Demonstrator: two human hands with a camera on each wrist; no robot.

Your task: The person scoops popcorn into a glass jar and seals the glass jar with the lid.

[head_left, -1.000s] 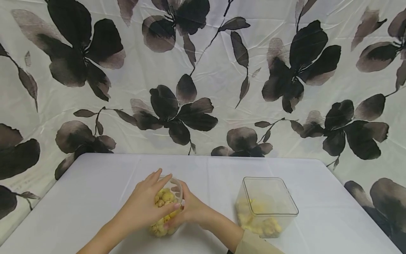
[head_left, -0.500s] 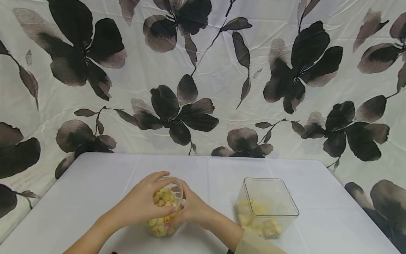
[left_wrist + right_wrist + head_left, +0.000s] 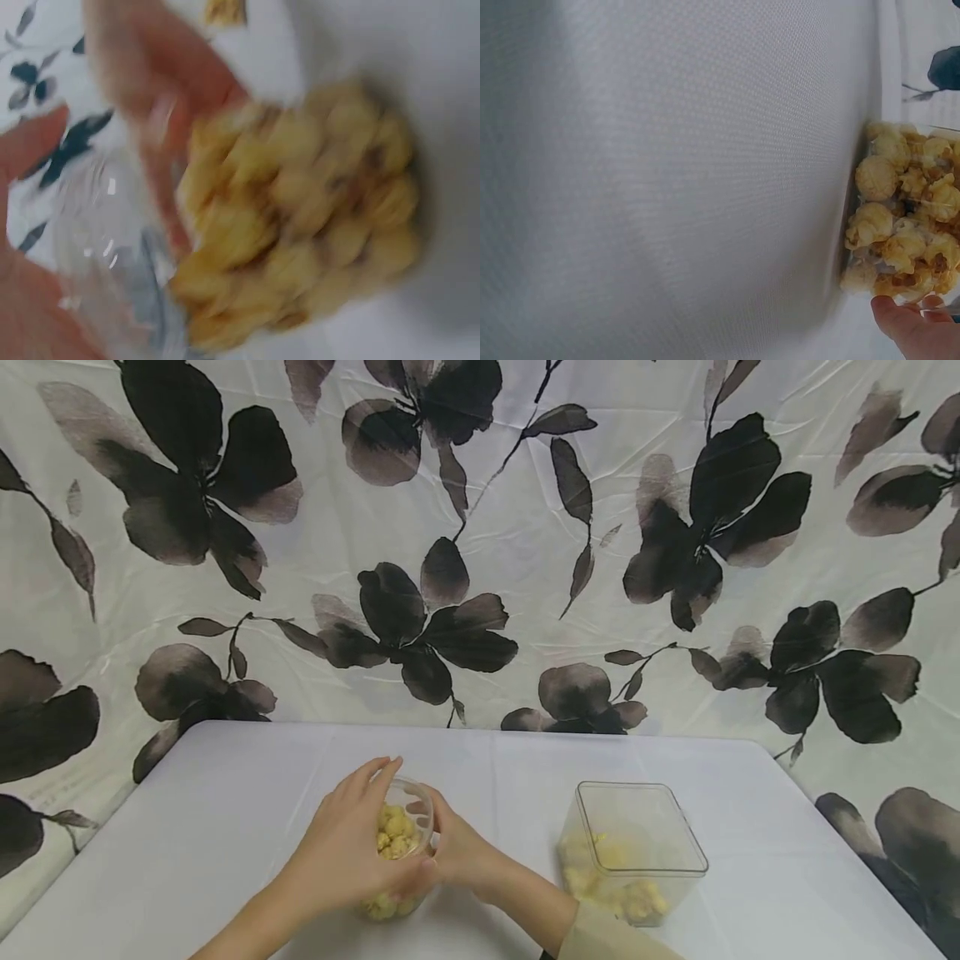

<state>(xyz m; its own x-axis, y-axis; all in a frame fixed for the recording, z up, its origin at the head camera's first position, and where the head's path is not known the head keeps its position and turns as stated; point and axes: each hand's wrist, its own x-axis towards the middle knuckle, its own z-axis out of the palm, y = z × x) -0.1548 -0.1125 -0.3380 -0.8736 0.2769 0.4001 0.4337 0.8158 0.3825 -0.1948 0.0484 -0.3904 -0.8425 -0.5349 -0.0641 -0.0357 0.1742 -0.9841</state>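
A clear, round-topped jar filled with yellow popcorn stands slightly tilted on the table, left of the middle in the head view. My right hand grips its side from the right; in the right wrist view fingertips touch the lower edge of the jar. Across the jar's top and near side lies my left hand, its fingers around the upper rim and its thumb in front. The left wrist view is blurred, with the jar's clear top beside my left palm.
To the right stands a clear square box with yellow pieces in its lower part. A white cloth covers the table, and a floral sheet hangs behind its far edge.
My left hand's fingers curl over the jar's top half a second ago, then lift and straighten, while its thumb shifts across the front. My right hand and the box stay put.
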